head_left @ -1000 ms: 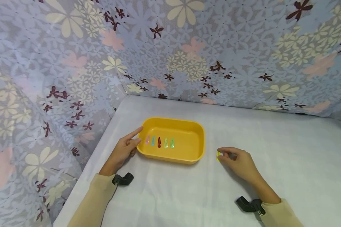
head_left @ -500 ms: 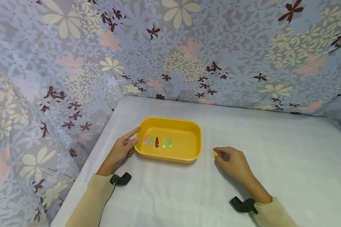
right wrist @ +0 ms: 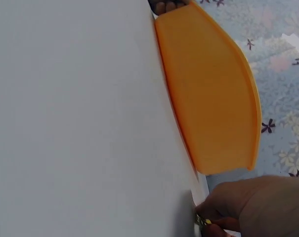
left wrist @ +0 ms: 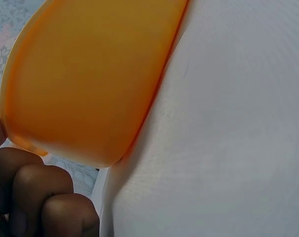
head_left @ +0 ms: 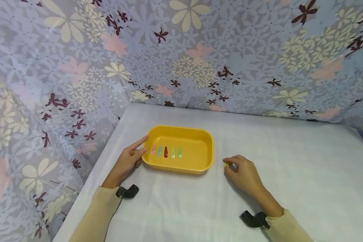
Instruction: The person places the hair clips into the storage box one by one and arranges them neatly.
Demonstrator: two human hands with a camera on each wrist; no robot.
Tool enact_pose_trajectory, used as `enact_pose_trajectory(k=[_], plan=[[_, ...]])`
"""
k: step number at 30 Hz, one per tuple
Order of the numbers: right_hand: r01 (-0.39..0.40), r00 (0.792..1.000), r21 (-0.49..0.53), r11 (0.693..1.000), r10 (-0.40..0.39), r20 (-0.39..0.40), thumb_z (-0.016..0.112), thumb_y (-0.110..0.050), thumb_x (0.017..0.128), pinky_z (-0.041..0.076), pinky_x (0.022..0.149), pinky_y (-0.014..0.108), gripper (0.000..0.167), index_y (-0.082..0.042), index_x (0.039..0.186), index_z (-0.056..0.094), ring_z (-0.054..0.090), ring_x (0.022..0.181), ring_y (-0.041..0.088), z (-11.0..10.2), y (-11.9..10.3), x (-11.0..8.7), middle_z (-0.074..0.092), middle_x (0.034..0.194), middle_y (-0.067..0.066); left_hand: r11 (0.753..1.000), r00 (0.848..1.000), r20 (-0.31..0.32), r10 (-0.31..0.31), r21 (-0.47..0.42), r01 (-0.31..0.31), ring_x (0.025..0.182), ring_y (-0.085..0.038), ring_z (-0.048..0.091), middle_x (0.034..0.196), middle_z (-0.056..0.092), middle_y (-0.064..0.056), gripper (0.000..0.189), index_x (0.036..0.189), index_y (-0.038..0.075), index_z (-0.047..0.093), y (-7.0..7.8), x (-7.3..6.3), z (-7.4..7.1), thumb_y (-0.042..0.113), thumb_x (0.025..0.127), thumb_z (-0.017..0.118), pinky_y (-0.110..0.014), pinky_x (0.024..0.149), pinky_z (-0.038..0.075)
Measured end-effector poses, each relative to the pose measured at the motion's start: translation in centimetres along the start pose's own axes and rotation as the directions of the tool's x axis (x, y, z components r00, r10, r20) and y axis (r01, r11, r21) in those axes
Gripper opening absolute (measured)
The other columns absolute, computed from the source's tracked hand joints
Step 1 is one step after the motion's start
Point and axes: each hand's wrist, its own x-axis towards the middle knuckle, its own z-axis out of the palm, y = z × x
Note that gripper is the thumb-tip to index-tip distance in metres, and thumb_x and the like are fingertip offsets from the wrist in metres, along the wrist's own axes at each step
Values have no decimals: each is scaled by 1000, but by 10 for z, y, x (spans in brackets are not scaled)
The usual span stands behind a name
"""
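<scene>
The yellow tray (head_left: 196, 166) rests on the white cloth, with several snap hair clips in a row on its left side. They are a pink clip (head_left: 153, 150), a blue clip (head_left: 159, 151), a dark red clip (head_left: 165, 152), a yellow-green clip (head_left: 173, 153) and a green clip (head_left: 179, 152). My left hand (head_left: 127, 162) touches the tray's left rim with a straight index finger and the thumb; its other fingers are curled below. To the tray's right, my right hand (head_left: 242, 172) pinches a yellow hair clip (head_left: 226, 164) between thumb and fingertips, mostly hidden by them.
A white cloth (head_left: 181, 205) covers the table. Floral fabric (head_left: 248, 60) hangs behind it and along the left side. A black wrist mount (head_left: 127, 192) sits on the left sleeve and another black mount (head_left: 254, 219) on the right one.
My right hand has moved slightly left towards the tray with the yellow clip, which has turned and shows less now. The left hand stays at the tray's rim. The head view has shifted a little.
</scene>
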Motion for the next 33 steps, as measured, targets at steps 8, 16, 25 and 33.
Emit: enact_pose_trajectory(k=[8,16,25,33], plan=[[-78,996,73,994,75,39,77,-10,88,42,55,26,24,-8,111,79,48,62,13,-1,0,0,71,94,2,1000,1000,0,1,5,-1,50,-17,33,58,41,-2,55,156,16,45,-1,1,-1,23,104,62,-26,50,34],[-116,992,158,981,105,73,77,-11,91,46,55,24,27,-12,118,77,55,65,11,-4,9,-3,71,97,0,1000,1000,8,-5,-5,5,51,-18,33,58,40,-2,56,156,17,45,-2,3,-3,24,104,63,-26,50,34],[-220,974,280,934,198,107,77,-18,94,43,53,23,29,-12,122,76,54,65,12,-3,14,-2,72,100,3,1000,1000,4,0,-15,0,51,-14,34,58,41,0,55,156,17,45,-2,3,-3,23,104,63,-25,51,33],[-326,945,394,860,284,162,79,-26,92,38,48,20,36,-8,123,75,49,60,6,-7,13,-2,70,100,9,1000,1000,8,10,-17,-9,51,-14,34,58,41,1,55,156,16,45,-2,3,-3,22,105,62,-25,50,33]])
